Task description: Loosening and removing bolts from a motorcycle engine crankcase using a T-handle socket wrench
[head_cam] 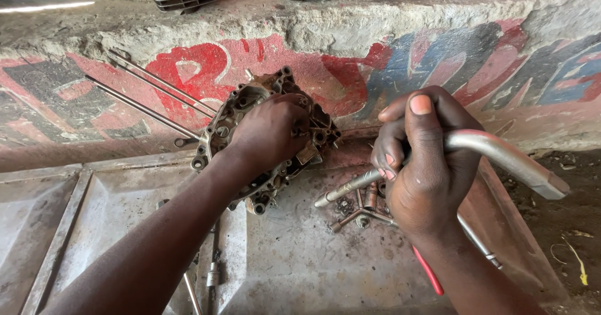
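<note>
The left hand (270,130) is clamped over the engine case (263,137) at the metal tray's (294,259) far edge, against the painted wall (438,65). The right hand (426,165) is fisted round a bent socket wrench (501,155) — above loose bolts (360,212); the tray's near-left corner lies bare.

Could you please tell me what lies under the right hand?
Under the right hand lie bolts, a Y-shaped wrench and a red handle on the metal tray. The hand covers whatever else lies there.
</note>
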